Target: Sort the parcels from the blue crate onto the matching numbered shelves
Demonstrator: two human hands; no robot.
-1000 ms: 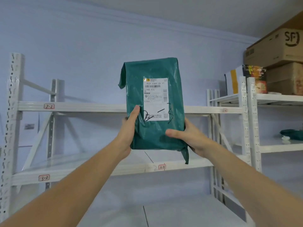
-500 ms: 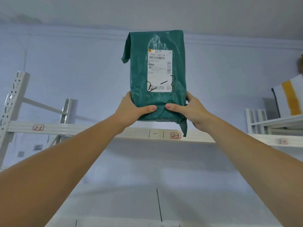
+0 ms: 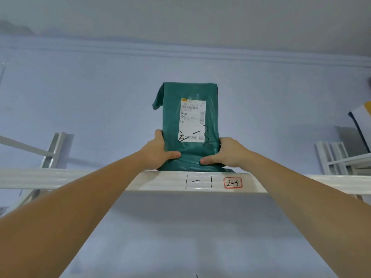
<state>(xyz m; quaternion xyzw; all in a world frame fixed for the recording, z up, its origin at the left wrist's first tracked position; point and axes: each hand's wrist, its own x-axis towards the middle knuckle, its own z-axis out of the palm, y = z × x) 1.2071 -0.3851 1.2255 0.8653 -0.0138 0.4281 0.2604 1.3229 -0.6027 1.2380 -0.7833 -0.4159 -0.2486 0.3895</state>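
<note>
Placing step: left hand (image 3: 158, 152) and right hand (image 3: 226, 155) grip the green parcel (image 3: 190, 125) upright on the shelf (image 3: 160, 180) by the 2-3 tag (image 3: 232, 182) — both grips closed round its base; next, release.

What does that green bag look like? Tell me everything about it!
The green parcel is a shiny plastic mailing bag, crinkled, with a loose flap folded at its top left. A white label on its front has barcodes and small print, and "2-3" is handwritten in black across it. It stands upright with its bottom at the shelf edge, just left of the red-bordered "2-3" tag. The left hand and right hand grip its lower sides.
</note>
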